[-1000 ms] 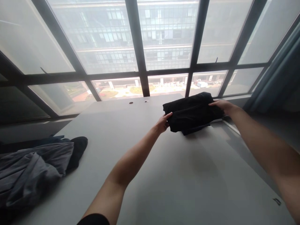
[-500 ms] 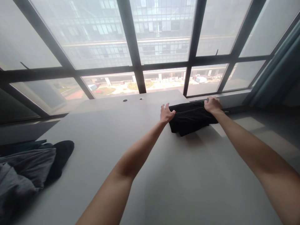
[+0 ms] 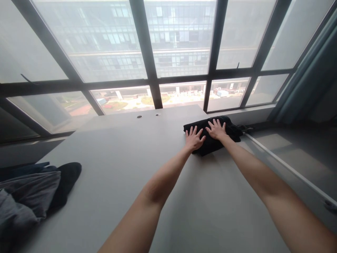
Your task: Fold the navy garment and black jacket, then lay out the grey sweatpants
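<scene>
A folded black garment (image 3: 207, 144) lies at the far right corner of the white table (image 3: 126, 158); its exact kind does not show. My left hand (image 3: 195, 138) rests flat on the garment's left part with the fingers spread. Just to its right, my right hand (image 3: 217, 129) presses on the top of the same cloth, fingers also apart. Neither hand grips anything. The garment's right end reaches the table's right edge.
A heap of grey and dark clothes (image 3: 31, 193) lies on the table's left side. Two small round holes (image 3: 139, 116) sit near the back edge. Behind stand large windows with dark frames (image 3: 152, 73). A blue-grey curtain (image 3: 300, 77) hangs at the right.
Both hands have let go of the garment's ends and now lie flat on it, fingers spread. My right hand has moved left, nearer my left hand. The cloth has come down onto the table.
</scene>
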Demonstrator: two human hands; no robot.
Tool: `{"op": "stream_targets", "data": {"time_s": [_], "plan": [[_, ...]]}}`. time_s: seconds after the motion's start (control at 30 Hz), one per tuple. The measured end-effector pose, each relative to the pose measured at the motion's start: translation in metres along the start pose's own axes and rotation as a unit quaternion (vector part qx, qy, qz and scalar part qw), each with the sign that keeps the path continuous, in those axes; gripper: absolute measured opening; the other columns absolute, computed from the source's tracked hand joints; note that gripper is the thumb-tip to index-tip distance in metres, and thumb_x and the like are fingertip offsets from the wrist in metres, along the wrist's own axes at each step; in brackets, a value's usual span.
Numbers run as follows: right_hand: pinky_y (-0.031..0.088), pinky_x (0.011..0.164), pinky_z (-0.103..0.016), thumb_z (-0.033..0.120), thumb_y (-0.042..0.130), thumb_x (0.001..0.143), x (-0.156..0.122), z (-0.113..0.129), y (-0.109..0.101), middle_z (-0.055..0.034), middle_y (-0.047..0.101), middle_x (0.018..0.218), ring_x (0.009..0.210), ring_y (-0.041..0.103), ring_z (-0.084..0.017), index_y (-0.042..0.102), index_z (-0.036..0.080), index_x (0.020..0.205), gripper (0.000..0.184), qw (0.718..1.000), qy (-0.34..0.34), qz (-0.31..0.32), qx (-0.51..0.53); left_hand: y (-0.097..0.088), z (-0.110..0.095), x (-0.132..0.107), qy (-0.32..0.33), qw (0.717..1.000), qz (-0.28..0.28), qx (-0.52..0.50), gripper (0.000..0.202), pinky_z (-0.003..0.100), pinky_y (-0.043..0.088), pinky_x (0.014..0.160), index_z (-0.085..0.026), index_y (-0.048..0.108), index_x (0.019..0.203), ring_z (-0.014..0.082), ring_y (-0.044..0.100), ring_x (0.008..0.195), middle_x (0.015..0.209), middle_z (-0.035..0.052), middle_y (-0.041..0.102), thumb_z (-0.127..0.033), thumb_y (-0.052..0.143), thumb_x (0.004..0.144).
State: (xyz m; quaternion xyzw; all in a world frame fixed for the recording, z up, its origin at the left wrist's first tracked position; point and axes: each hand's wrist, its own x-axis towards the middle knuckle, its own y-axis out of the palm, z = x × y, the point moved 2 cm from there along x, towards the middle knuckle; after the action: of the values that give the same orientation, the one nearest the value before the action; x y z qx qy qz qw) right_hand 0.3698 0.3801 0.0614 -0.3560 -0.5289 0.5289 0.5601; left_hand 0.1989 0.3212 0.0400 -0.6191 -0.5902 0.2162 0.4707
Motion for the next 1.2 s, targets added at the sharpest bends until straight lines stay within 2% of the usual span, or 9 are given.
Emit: {"op": "stream_targets", "data": {"time_s": [0.13, 0.2, 0.3, 0.37, 0.47, 0.57, 0.7, 0.83, 1.2], "plan": [[0.015, 0.126, -0.049, 0.035, 0.031, 0.104, -0.033, 0.052, -0.024, -0.0183, 0.043, 0.158, 0.15, 0.031, -0.028, 0.057, 0.009, 0.143, 0.053, 0.984, -0.051, -0.154, 0.077, -0.054, 0.023, -0.015, -0.027, 0.998, -0.029, -0.047, 0.06, 0.05, 0.019, 0.125, -0.018, 0.044, 0.156, 0.0313, 0.025, 0.155, 0.164, 0.0154, 0.036, -0.045, 0.043, 0.102], [0.024, 0.124, -0.039, 0.031, 0.031, 0.103, -0.059, 0.089, -0.022, -0.0163, 0.049, 0.154, 0.147, 0.037, -0.025, 0.059, 0.009, 0.141, 0.051, 0.972, -0.097, -0.166, 0.133, -0.08, 0.043, -0.042, -0.045, 0.999, -0.024, -0.01, 0.061, 0.045, 0.019, 0.126, -0.013, 0.041, 0.156, 0.0306, 0.026, 0.155, 0.164, 0.0176, 0.036, -0.04, 0.045, 0.102], [0.028, 0.122, -0.035, 0.03, 0.034, 0.103, -0.105, 0.151, -0.002, -0.0122, 0.047, 0.157, 0.149, 0.035, -0.022, 0.057, 0.013, 0.144, 0.05, 0.96, -0.173, -0.113, 0.187, -0.108, 0.08, -0.105, -0.09, 0.994, 0.028, 0.061, 0.059, 0.048, 0.018, 0.125, -0.011, 0.041, 0.156, 0.0318, 0.024, 0.155, 0.164, 0.019, 0.035, -0.035, 0.039, 0.103], [0.025, 0.123, -0.038, 0.032, 0.036, 0.103, -0.136, 0.191, 0.018, -0.0126, 0.042, 0.16, 0.151, 0.032, -0.023, 0.054, 0.014, 0.146, 0.05, 0.958, -0.203, -0.055, 0.195, -0.12, 0.103, -0.155, -0.111, 0.99, 0.046, 0.079, 0.056, 0.053, 0.02, 0.124, -0.011, 0.043, 0.155, 0.0341, 0.027, 0.154, 0.163, 0.0193, 0.037, -0.031, 0.036, 0.103], [0.021, 0.124, -0.049, 0.038, 0.042, 0.102, -0.176, 0.242, 0.05, -0.0157, 0.03, 0.166, 0.154, 0.024, -0.029, 0.048, 0.015, 0.152, 0.055, 0.959, -0.203, 0.039, 0.194, -0.127, 0.132, -0.223, -0.143, 0.981, 0.067, 0.111, 0.057, 0.054, 0.018, 0.124, -0.013, 0.041, 0.156, 0.0338, 0.023, 0.155, 0.165, 0.0169, 0.034, -0.034, 0.034, 0.103], [0.014, 0.123, -0.056, 0.039, 0.043, 0.101, -0.201, 0.275, 0.072, -0.0172, 0.024, 0.168, 0.156, 0.017, -0.032, 0.045, 0.017, 0.154, 0.058, 0.962, -0.182, 0.1, 0.178, -0.126, 0.148, -0.265, -0.152, 0.976, 0.084, 0.13, 0.058, 0.048, 0.016, 0.126, -0.012, 0.039, 0.157, 0.0295, 0.021, 0.157, 0.166, 0.0157, 0.031, -0.032, 0.031, 0.103], [0.007, 0.121, -0.065, 0.039, 0.044, 0.101, -0.214, 0.29, 0.08, -0.0181, 0.02, 0.169, 0.156, 0.014, -0.035, 0.042, 0.018, 0.156, 0.059, 0.96, -0.204, 0.117, 0.149, -0.122, 0.152, -0.28, -0.135, 0.978, 0.074, 0.142, 0.058, 0.044, 0.014, 0.127, -0.014, 0.039, 0.158, 0.028, 0.02, 0.157, 0.168, 0.0133, 0.028, -0.033, 0.029, 0.104], [0.008, 0.122, -0.064, 0.038, 0.038, 0.104, -0.219, 0.288, 0.08, -0.0145, 0.03, 0.166, 0.155, 0.022, -0.029, 0.041, 0.021, 0.157, 0.056, 0.946, -0.263, 0.125, 0.143, -0.121, 0.148, -0.28, -0.129, 0.979, 0.08, 0.133, 0.057, 0.046, 0.017, 0.127, -0.018, 0.04, 0.158, 0.0288, 0.021, 0.157, 0.168, 0.0122, 0.029, -0.036, 0.033, 0.104], [0.017, 0.121, -0.064, 0.037, 0.041, 0.103, -0.215, 0.282, 0.098, -0.0116, 0.04, 0.162, 0.151, 0.033, -0.027, 0.049, 0.025, 0.151, 0.05, 0.954, -0.263, 0.096, 0.106, -0.115, 0.148, -0.287, -0.102, 0.982, 0.05, 0.149, 0.053, 0.047, 0.023, 0.126, -0.02, 0.044, 0.154, 0.0281, 0.029, 0.153, 0.164, 0.0133, 0.037, -0.037, 0.036, 0.105]]}}
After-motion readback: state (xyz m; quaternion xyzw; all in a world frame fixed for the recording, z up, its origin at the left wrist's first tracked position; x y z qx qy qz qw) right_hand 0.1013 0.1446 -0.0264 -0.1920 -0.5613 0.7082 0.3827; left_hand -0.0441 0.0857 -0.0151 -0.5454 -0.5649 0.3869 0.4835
